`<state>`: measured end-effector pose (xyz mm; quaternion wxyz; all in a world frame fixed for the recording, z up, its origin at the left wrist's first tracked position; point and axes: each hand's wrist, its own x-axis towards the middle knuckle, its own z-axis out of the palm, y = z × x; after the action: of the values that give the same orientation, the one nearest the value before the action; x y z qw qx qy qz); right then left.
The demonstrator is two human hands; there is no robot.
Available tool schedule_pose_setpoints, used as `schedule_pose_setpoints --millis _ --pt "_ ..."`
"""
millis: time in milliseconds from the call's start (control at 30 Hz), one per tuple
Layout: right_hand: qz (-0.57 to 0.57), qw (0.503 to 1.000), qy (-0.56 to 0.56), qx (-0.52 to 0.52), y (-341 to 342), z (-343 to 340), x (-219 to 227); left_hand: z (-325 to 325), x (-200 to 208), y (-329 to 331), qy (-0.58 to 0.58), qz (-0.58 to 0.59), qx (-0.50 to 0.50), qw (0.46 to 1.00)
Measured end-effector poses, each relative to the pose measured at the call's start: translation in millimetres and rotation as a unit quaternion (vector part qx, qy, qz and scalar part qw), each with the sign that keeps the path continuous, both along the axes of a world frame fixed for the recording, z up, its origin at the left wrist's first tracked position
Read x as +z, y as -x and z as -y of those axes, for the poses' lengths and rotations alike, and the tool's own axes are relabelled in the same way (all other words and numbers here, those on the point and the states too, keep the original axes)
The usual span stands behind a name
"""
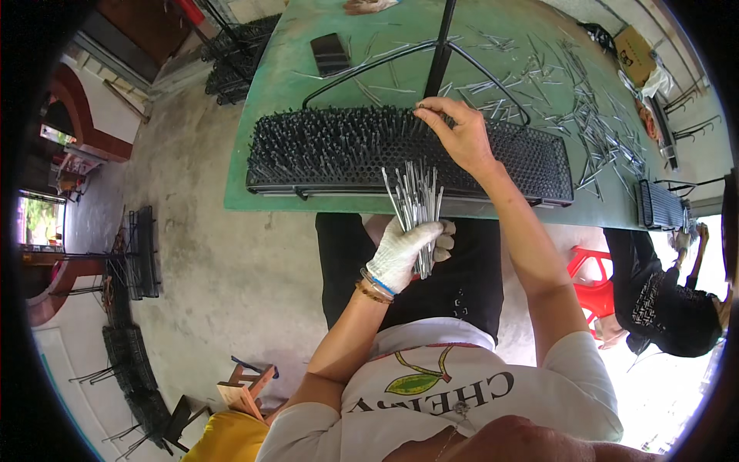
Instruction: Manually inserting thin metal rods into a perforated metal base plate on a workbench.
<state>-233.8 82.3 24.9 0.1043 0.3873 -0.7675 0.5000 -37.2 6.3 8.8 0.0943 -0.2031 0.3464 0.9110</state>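
Observation:
My left hand, in a white work glove, is closed around a bundle of thin silvery metal rods, held upright before the table's near edge. Beyond it, a long black rack with a honeycomb of small holes lies on the table. Many dark-tipped rods stand packed in its left part, while open holes show on its right. Over the rack's far middle, my bare right hand has thumb and forefinger pinched together at the edge of the standing rods. Whatever they grip is too small to make out.
A black hanger frame rises behind the rack. Loose rods lie scattered across the green table, near a dark phone. At right, another person sits by a red stool. More black racks stand at left.

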Motion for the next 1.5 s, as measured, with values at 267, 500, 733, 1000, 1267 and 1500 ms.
schedule_pose_setpoints --millis 267,500,733,1000,1267,1500 --pt "-0.199 0.979 -0.045 0.013 0 1 3 6 3 -3 0.087 -0.009 -0.032 0.996" --pt "-0.218 0.974 -0.057 0.017 -9 4 3 6 5 -3 0.077 0.0 -0.017 0.997" --pt "-0.217 0.975 -0.043 -0.008 -8 8 1 8 3 -3 0.076 -0.015 -0.029 0.997" --pt "-0.222 0.974 -0.032 -0.037 -13 6 -5 4 3 -1 0.072 -0.004 -0.009 0.997" --pt "0.176 0.983 -0.045 -0.011 -39 -20 12 7 11 -3 0.06 -0.013 0.063 0.996" --pt "0.399 0.914 -0.042 0.064 -44 -38 13 4 2 -2 0.063 -0.053 0.039 0.996"
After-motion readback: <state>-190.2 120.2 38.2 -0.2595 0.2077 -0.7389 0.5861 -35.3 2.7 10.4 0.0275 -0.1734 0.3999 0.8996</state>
